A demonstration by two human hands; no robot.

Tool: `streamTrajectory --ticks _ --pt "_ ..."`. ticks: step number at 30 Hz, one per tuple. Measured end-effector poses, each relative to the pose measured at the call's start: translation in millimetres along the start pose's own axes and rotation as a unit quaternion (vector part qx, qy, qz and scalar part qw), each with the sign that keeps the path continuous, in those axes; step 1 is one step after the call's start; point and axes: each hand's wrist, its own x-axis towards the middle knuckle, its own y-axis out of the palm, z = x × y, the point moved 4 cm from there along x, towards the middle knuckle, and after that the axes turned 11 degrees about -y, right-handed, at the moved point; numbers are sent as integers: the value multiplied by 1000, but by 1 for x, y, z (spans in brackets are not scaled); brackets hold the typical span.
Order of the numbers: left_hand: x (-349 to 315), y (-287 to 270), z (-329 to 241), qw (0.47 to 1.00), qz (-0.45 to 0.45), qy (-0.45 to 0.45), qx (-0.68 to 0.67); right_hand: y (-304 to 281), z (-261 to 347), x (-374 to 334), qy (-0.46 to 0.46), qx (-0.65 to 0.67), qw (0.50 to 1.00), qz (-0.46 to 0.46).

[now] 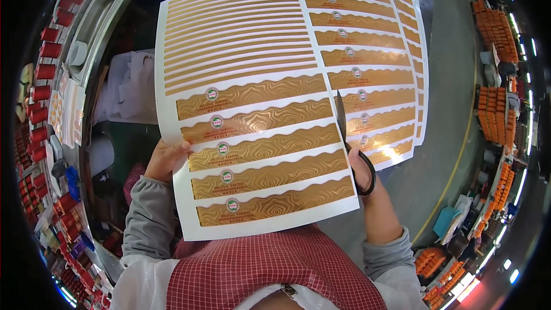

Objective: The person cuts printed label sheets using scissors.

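Note:
A large white printed sheet (182, 179) with gold wavy-edged strips spreads out in front of me. My left hand (166, 159) pinches its left edge, thumb on top and the other fingers hidden underneath. Black-handled scissors (367, 182) are in my right hand (360, 167), fingers closed round the handles. A dark scissor blade (341, 116) points away from me along the gap between the left and right columns of strips. Below the blade, the left part's edge is separate from the right part. Whether the second blade lies under the sheet is hidden.
More printed sheets (420, 103) lie beneath and beyond this one. At left stands a machine with red thread spools (45, 72) and a white plastic bag (132, 89). Stacked orange goods (492, 113) line the right side, past a yellow floor line (456, 163).

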Motion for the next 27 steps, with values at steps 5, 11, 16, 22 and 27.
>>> streamTrajectory --ticks 5,11,16,22,27 --pt "1 -1 2 1000 -5 -5 -14 1 16 13 -19 -63 998 3" --pt "-1 9 -5 1000 11 -5 -9 12 20 10 -38 -77 996 4" --pt "-1 9 -6 999 30 -2 -23 -4 12 20 1 -60 998 20" --pt "0 10 -7 999 36 6 -12 10 27 32 -13 -86 995 39" --pt "0 7 -4 999 48 6 -16 17 25 29 -53 -100 992 60"
